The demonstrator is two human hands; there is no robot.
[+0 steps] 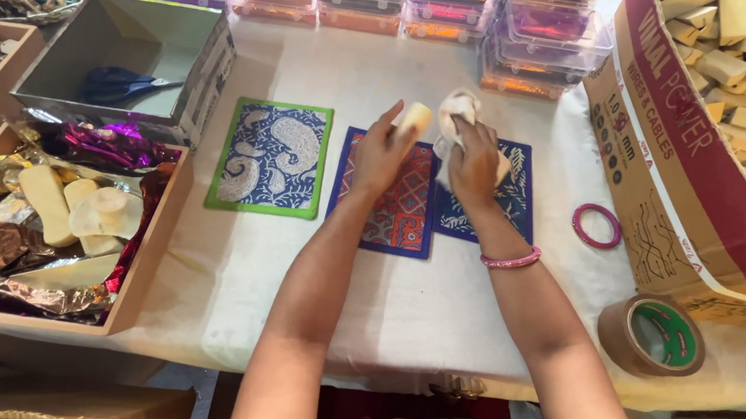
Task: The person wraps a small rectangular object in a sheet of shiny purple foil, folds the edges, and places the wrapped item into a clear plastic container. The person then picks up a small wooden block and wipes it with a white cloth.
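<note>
Pale, cream-coloured and soap-like, the small bar (417, 117) sits pinched in the fingertips of the left hand (382, 154), raised just above the table (402, 306), while the right hand (474, 160) is closed around a crumpled white cloth (459, 107) held right beside the bar, the two nearly touching. To my eye this looks like the wiping step, the bar being cleaned or polished with the cloth; the next move would call for a steady pinch on the bar and a turn of it so the cloth can meet a fresh face. Under the hands lie two dark blue patterned mats, one with red diamond print (399, 207) and one with white leaves (512, 196), edges touching; a green-edged paisley mat (273, 156) lies just to their left. A pink bangle (510, 261) circles the right wrist, and a second pink ring (596, 226) lies on the table near a roll of brown tape (652, 334). To the right a big cardboard carton (676, 185) holds more pale blocks; to the left a wooden tray (150, 256) holds foil wrappers and similar bars, and a grey box (205, 61) behind it holds scissors. Clear plastic boxes (454, 12) are stacked along the far edge.
</note>
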